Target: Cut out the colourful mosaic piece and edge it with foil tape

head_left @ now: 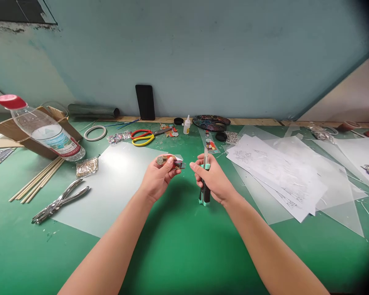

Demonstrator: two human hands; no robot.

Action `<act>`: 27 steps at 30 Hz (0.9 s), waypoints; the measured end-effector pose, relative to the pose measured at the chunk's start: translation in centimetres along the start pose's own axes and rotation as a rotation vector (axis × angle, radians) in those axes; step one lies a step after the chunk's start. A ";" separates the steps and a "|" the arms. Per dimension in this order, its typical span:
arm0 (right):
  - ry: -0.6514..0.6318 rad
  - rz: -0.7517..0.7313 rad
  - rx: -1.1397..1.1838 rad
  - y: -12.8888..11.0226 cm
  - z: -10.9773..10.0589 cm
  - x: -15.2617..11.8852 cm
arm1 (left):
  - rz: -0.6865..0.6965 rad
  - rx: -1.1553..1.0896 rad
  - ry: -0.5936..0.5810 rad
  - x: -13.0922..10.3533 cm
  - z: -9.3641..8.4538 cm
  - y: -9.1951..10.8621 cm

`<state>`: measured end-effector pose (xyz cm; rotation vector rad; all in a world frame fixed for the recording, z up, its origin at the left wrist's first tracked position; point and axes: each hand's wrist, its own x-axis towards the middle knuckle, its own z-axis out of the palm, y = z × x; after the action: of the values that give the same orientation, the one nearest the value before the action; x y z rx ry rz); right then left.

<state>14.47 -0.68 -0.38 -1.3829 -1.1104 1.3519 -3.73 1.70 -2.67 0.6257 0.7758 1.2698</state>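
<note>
My left hand (156, 180) pinches a small colourful decorated piece (178, 164) between thumb and fingers. The piece has a round patterned end and a clear, shiny edge, and my fingers cover part of it. In my right hand (217, 178) is a black and mint-green utility knife (206, 194), held upright with its blade pointing up and away from me. A small gap separates the blade from the piece. Both hands are above the green tabletop (178, 241), beside a translucent sheet (119, 180) on the left.
At left are a plastic bottle (52, 137), a cardboard box (30, 139), wooden sticks (38, 180) and a hole punch (60, 200). Scissors (144, 137), a glue bottle (187, 125) and a phone (145, 102) are at the back. Drawn papers (273, 176) lie right.
</note>
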 end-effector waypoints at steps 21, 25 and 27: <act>0.368 -0.352 -0.783 -0.7 -2.0 11.7 | -0.202 -0.490 -0.079 3.5 -0.7 -1.3; 0.362 -0.260 -0.866 -3.1 1.0 19.5 | -0.221 -0.553 -0.081 3.6 -0.8 -1.1; 0.328 -0.258 -0.876 -3.5 2.3 21.1 | -0.222 -0.575 -0.087 3.6 -0.9 -1.0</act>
<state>12.28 20.73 -1.52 -1.8862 -1.6630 0.4018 -3.41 5.06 -4.61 0.1222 0.3647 1.1766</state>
